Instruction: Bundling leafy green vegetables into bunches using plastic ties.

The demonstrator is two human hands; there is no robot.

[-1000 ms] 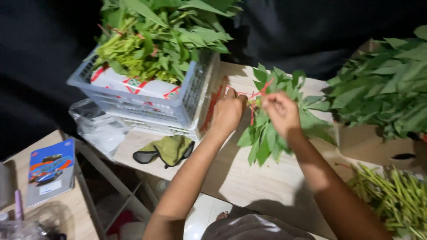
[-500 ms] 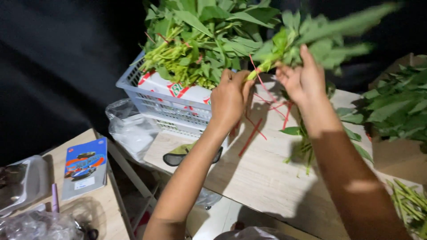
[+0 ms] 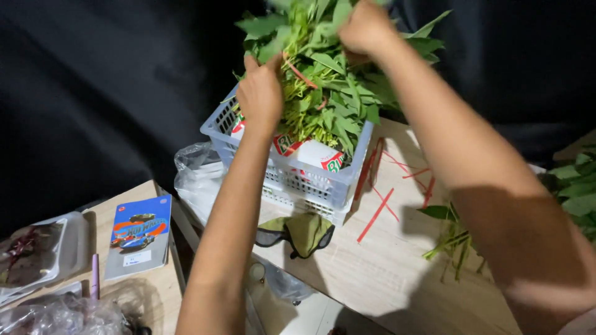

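Two bare hands up over a pale plastic basket (image 3: 292, 180) full of leafy green stalks (image 3: 326, 102). Left hand (image 3: 261, 93) pressed into the near side of the green pile, fingers curled down into the leaves, closed around some stems beside a thin red band (image 3: 300, 74). Right hand (image 3: 366, 28) higher up, at the top of the pile, balled tight around a bunch of the same greens. Both hands well above the table, right over the basket.

Basket standing at the back of a light wooden table (image 3: 385, 273), with red and white card showing through its side holes. Clear plastic bag (image 3: 195, 170) tucked just left of the basket. Dark glasses with an olive cloth (image 3: 298, 232) lying just in front of the basket. Loose red bands (image 3: 376, 214) scattered on the wood to the right. Few loose green stalks (image 3: 453, 239) lying near the right arm. More leaves at the far right edge. Small blue book (image 3: 139, 236) flat on a lower wooden top to the left, next to a thin purple pen (image 3: 95, 276).
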